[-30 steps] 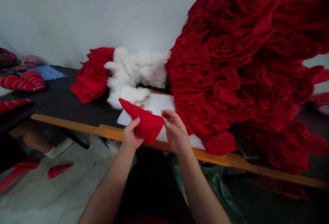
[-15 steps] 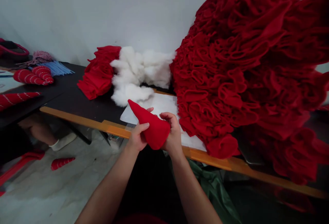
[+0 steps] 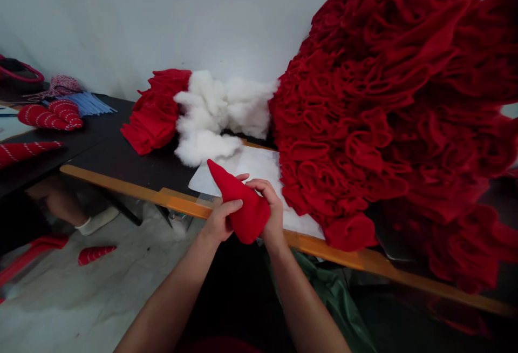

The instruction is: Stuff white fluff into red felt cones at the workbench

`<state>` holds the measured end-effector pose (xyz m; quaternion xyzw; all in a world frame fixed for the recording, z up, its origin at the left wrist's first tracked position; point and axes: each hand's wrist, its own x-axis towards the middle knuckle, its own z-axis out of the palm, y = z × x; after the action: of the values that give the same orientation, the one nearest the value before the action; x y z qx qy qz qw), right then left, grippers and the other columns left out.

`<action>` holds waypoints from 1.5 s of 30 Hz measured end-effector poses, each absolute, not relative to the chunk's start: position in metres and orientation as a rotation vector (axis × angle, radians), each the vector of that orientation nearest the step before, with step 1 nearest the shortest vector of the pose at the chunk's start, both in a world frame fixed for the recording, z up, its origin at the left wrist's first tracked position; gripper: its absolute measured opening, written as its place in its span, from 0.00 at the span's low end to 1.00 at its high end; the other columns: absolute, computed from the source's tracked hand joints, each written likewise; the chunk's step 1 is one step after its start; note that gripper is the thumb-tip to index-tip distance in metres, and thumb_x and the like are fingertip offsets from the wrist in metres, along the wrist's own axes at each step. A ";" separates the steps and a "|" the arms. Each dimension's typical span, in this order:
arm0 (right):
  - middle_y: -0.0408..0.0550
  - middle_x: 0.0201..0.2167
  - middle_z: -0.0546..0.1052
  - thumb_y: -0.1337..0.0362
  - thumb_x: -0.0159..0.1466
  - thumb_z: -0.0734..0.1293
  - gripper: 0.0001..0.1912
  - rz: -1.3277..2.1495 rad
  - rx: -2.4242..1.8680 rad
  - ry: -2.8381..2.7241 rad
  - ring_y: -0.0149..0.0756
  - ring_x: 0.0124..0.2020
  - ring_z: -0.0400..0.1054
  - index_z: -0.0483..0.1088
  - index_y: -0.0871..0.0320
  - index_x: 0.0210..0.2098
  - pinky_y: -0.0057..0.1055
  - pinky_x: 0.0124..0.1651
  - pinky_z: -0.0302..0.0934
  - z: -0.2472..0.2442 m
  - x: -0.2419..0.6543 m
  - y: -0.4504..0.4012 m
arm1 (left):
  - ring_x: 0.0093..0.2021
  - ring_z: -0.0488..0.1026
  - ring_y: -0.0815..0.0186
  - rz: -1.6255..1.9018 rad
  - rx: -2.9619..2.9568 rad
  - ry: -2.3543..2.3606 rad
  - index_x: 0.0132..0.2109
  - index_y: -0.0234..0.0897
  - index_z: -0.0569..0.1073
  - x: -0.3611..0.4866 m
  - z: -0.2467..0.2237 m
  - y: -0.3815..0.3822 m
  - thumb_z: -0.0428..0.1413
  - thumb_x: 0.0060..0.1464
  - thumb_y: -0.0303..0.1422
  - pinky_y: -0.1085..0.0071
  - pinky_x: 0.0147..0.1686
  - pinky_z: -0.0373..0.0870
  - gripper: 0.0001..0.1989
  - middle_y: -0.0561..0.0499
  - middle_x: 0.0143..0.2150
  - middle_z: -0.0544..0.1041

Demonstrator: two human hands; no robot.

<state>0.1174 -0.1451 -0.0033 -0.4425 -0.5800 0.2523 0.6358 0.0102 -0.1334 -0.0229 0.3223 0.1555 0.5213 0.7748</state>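
Note:
A red felt cone [image 3: 243,211] stands tilted between my hands, its pointed tip up and to the left, its wide end low. My left hand [image 3: 218,222] grips its near side with the fingers curled over it. My right hand [image 3: 268,208] wraps the far side of the wide end. Behind the hands lies a white paper sheet [image 3: 251,167], and white fluffy stuffing [image 3: 214,121] sits just beyond it. A huge heap of ruffled red felt [image 3: 376,110] rises to the right, and a folded red felt stack [image 3: 154,113] lies left of the stuffing.
The dark table [image 3: 121,148] has an orange wooden edge [image 3: 170,199]. At far left lie red cones with white stitching [image 3: 48,116] and blue strips [image 3: 91,104]. Another such cone [image 3: 95,255] lies on the floor, near a person's shoe [image 3: 97,221].
My right hand has closed in from an opened pose onto the wide end of the cone. The hands have come closer together, and the cone has turned more upright.

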 end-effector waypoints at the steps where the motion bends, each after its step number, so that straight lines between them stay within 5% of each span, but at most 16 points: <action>1: 0.45 0.36 0.72 0.69 0.54 0.64 0.08 0.600 -0.988 -1.350 0.36 0.40 0.67 0.70 0.54 0.33 0.33 0.43 0.60 -0.003 0.117 -0.145 | 0.46 0.72 0.55 1.123 0.693 0.327 0.56 0.40 0.65 0.010 -0.022 -0.133 0.58 0.43 0.33 0.58 0.50 0.64 0.30 0.47 0.43 0.74; 12: 0.44 0.30 0.72 0.71 0.55 0.60 0.08 0.439 -1.030 -1.218 0.36 0.35 0.67 0.68 0.55 0.25 0.33 0.40 0.60 -0.003 0.110 -0.143 | 0.50 0.70 0.55 1.100 0.676 0.349 0.52 0.38 0.68 0.017 -0.015 -0.139 0.61 0.40 0.31 0.63 0.52 0.64 0.28 0.48 0.44 0.74; 16: 0.45 0.33 0.72 0.69 0.55 0.62 0.05 0.533 -1.029 -1.260 0.36 0.38 0.67 0.68 0.55 0.31 0.33 0.42 0.60 -0.004 0.114 -0.145 | 0.49 0.71 0.55 1.116 0.671 0.361 0.53 0.37 0.67 0.014 -0.019 -0.136 0.61 0.41 0.33 0.63 0.50 0.65 0.29 0.47 0.44 0.75; 22: 0.49 0.45 0.69 0.68 0.50 0.67 0.18 0.785 -0.975 -1.518 0.38 0.44 0.66 0.67 0.54 0.41 0.34 0.47 0.61 0.003 0.120 -0.145 | 0.47 0.72 0.56 1.128 0.690 0.305 0.55 0.38 0.65 0.004 -0.019 -0.131 0.60 0.44 0.36 0.62 0.49 0.66 0.29 0.46 0.45 0.74; 30: 0.45 0.33 0.72 0.72 0.55 0.60 0.08 0.530 -1.029 -1.298 0.35 0.38 0.67 0.70 0.56 0.28 0.33 0.42 0.60 0.000 0.107 -0.141 | 0.49 0.71 0.56 1.161 0.700 0.362 0.55 0.38 0.66 0.011 -0.018 -0.136 0.62 0.42 0.34 0.64 0.49 0.67 0.30 0.47 0.46 0.74; 45: 0.49 0.44 0.68 0.66 0.57 0.66 0.14 0.545 -1.031 -1.304 0.37 0.47 0.65 0.67 0.53 0.43 0.38 0.49 0.63 -0.014 0.122 -0.146 | 0.44 0.74 0.59 1.298 0.476 0.363 0.51 0.40 0.68 0.003 -0.021 -0.122 0.60 0.45 0.44 0.64 0.44 0.70 0.27 0.48 0.43 0.76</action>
<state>0.1224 -0.1463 -0.0135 -0.4524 -0.5719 0.2392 0.6412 0.0027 -0.1216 -0.0210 0.2182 0.1665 0.5950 0.7554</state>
